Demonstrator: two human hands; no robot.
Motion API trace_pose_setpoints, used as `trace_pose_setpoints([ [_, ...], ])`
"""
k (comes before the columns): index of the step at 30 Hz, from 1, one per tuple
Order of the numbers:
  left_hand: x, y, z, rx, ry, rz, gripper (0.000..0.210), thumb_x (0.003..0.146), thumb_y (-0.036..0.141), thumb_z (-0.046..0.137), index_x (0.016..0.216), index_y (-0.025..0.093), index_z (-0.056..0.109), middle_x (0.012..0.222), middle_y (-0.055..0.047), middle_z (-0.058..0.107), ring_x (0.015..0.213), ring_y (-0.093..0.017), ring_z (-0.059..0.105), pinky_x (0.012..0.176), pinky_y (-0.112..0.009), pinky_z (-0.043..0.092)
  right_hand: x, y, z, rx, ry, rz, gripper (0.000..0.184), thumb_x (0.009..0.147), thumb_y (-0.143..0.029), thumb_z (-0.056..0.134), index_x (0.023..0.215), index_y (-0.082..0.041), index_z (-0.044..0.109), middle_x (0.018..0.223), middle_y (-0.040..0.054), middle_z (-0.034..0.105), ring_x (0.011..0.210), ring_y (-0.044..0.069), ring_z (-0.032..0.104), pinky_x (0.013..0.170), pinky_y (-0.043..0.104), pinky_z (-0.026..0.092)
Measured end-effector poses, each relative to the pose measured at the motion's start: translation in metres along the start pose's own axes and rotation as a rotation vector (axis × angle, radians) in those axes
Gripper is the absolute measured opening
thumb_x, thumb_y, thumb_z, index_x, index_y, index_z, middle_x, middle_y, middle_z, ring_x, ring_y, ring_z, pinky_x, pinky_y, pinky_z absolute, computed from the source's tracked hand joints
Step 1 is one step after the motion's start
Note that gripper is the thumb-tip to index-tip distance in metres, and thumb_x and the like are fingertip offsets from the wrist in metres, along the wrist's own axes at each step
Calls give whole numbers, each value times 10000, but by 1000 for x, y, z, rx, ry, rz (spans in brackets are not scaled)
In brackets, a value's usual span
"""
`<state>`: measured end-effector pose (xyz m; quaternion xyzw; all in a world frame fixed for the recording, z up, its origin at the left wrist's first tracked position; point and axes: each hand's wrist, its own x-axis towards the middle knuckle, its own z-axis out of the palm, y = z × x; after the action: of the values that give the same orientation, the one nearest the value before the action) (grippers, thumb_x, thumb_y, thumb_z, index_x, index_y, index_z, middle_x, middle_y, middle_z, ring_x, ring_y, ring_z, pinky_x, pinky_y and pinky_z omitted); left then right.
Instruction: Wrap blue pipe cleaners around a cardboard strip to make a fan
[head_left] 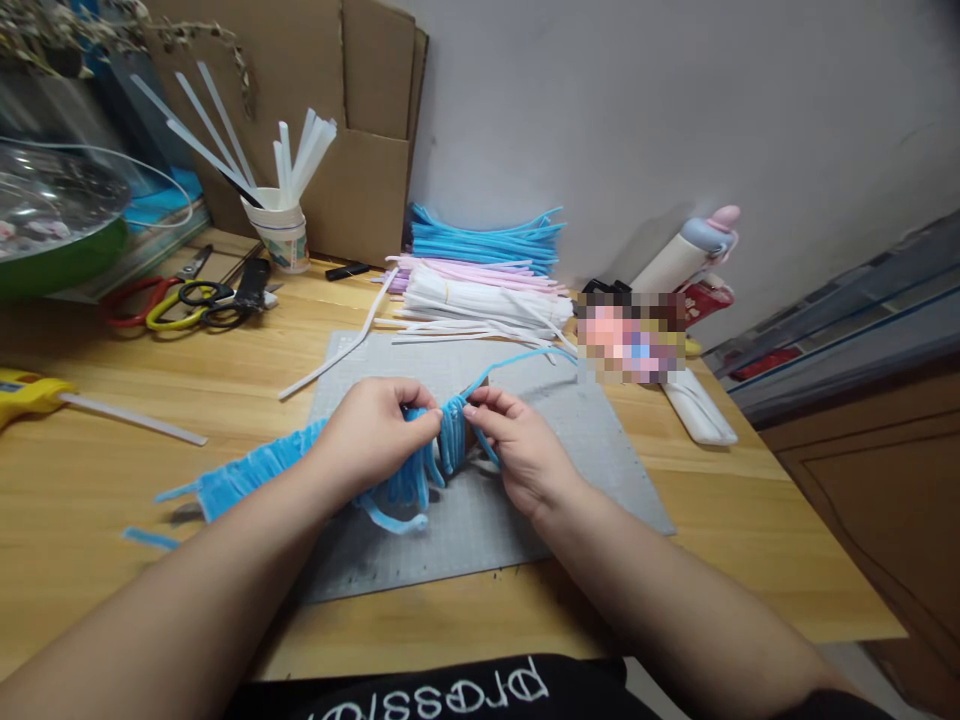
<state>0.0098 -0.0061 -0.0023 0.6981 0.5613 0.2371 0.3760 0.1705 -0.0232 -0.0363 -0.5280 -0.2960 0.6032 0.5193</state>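
A strip of brown cardboard is wrapped in rows of blue pipe cleaners, their loose ends hanging along its lower side. My left hand pinches the wrapped piece near its right end, thumb and fingers closed on it. Just right of it, my right hand grips a blue pipe cleaner between thumb and fingertips, close against the wraps. One end of that pipe cleaner arcs up and to the right. Part of the wrapped piece is hidden behind my left hand and forearm.
A grey cutting mat lies under the work. Behind it are stacked blue pipe cleaners and white pipe cleaners. To the left are scissors, a yellow glue gun and a paper cup of glue sticks. A white bottle leans at the right.
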Motion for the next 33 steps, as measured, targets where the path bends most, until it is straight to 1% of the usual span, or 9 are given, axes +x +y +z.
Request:
trace_pose_setpoints([
  [3, 0, 0, 0, 15, 6, 25, 202, 715, 331, 566, 683, 167, 679, 412, 70, 410, 418, -89, 327, 453, -210, 278, -1, -3, 3, 27, 27, 64, 355, 514, -288, 813, 771, -155, 607, 655, -28, 623, 613, 94, 530, 593, 223, 375],
  [8, -1, 0, 0, 26, 13, 100, 195, 710, 310, 565, 664, 165, 687, 548, 30, 577, 532, -109, 458, 519, -209, 334, 0, -7, 8, 32, 21, 108, 374, 495, -271, 815, 784, -156, 607, 598, -45, 600, 524, 74, 489, 528, 216, 344],
  [13, 1, -1, -2, -8, 11, 32, 208, 701, 338, 559, 669, 171, 679, 455, 57, 479, 441, -91, 366, 460, -208, 296, 3, -7, 2, -25, -107, 50, 304, 561, -268, 780, 775, -146, 603, 594, -51, 563, 465, 46, 416, 472, 203, 294],
  [18, 3, -2, -5, 0, -7, 14, 211, 686, 350, 570, 672, 168, 675, 442, 65, 437, 419, -82, 317, 429, -204, 261, 9, -7, -8, -119, -225, -28, 285, 619, -268, 760, 822, -172, 585, 589, -70, 494, 485, 52, 399, 439, 187, 281],
  [24, 2, -2, -5, -6, -8, 5, 203, 689, 342, 570, 672, 167, 670, 435, 67, 403, 416, -77, 286, 408, -202, 220, 10, -8, -9, -102, -243, -22, 325, 634, -237, 746, 899, -207, 559, 600, -89, 450, 462, 41, 334, 401, 167, 218],
  [28, 2, -2, -5, -7, -17, 1, 198, 697, 341, 571, 677, 168, 666, 432, 71, 389, 414, -76, 276, 408, -201, 217, 11, -8, -9, -110, -263, -7, 340, 652, -235, 731, 965, -211, 602, 569, -95, 378, 449, 40, 276, 404, 175, 193],
  [30, 2, -2, -6, -4, -24, 4, 200, 701, 343, 570, 686, 169, 667, 447, 68, 409, 423, -79, 296, 414, -201, 230, 12, -9, -11, -170, -267, -47, 277, 673, -250, 718, 934, -199, 636, 552, -89, 357, 450, 47, 268, 409, 185, 197],
  [31, 2, -1, -6, -2, -31, 6, 201, 703, 343, 569, 691, 169, 668, 458, 65, 424, 429, -81, 310, 417, -200, 238, 13, -9, -12, -219, -260, -92, 222, 684, -256, 711, 887, -193, 650, 560, -79, 387, 455, 50, 285, 417, 191, 215],
  [33, 2, -1, -6, 0, -45, 11, 200, 703, 341, 565, 696, 170, 669, 476, 58, 454, 440, -87, 342, 425, -200, 256, 15, -11, -15, -342, -233, -209, 115, 708, -266, 694, 783, -186, 659, 636, -41, 510, 498, 67, 376, 462, 209, 294],
])
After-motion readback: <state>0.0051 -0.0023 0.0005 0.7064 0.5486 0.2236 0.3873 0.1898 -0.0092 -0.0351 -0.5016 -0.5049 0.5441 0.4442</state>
